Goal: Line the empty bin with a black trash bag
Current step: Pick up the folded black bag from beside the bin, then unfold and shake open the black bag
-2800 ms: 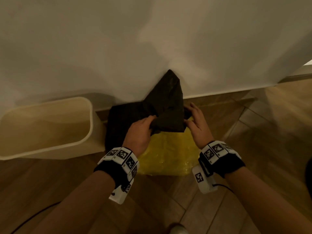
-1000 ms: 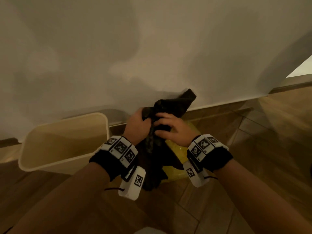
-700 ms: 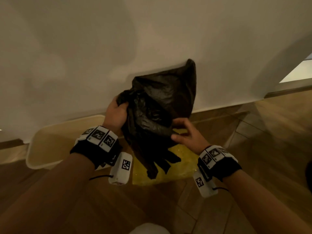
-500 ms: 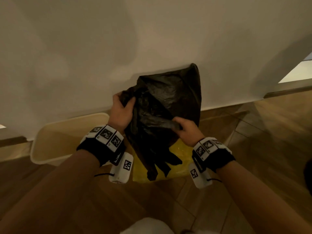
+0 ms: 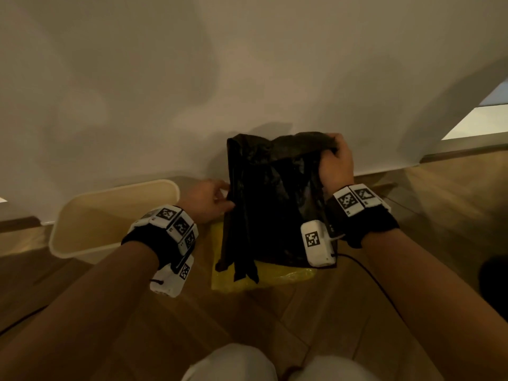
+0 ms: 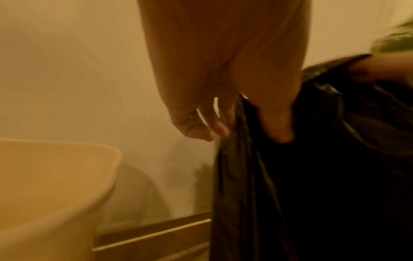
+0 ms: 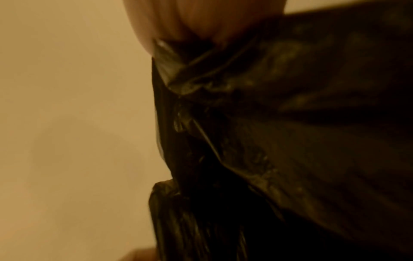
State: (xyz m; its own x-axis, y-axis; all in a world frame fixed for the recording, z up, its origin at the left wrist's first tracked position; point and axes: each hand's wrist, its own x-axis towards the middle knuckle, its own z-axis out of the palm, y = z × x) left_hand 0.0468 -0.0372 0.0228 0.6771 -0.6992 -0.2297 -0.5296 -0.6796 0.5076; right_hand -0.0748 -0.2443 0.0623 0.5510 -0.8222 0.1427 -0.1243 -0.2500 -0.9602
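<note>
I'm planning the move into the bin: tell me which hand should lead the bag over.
Left, probably. The left hand pinches the black trash bag at its left edge, right beside the empty bin. The right hand grips the bag's top corner, on the far side.

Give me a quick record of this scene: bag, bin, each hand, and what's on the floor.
bag: black trash bag, held up in front of the wall, not in the bin
bin: cream bin, nothing visible inside, left of the bag
left hand: left hand pinches the bag's left edge
right hand: right hand grips the bag's top right corner
floor: yellow plastic under the bag
</note>
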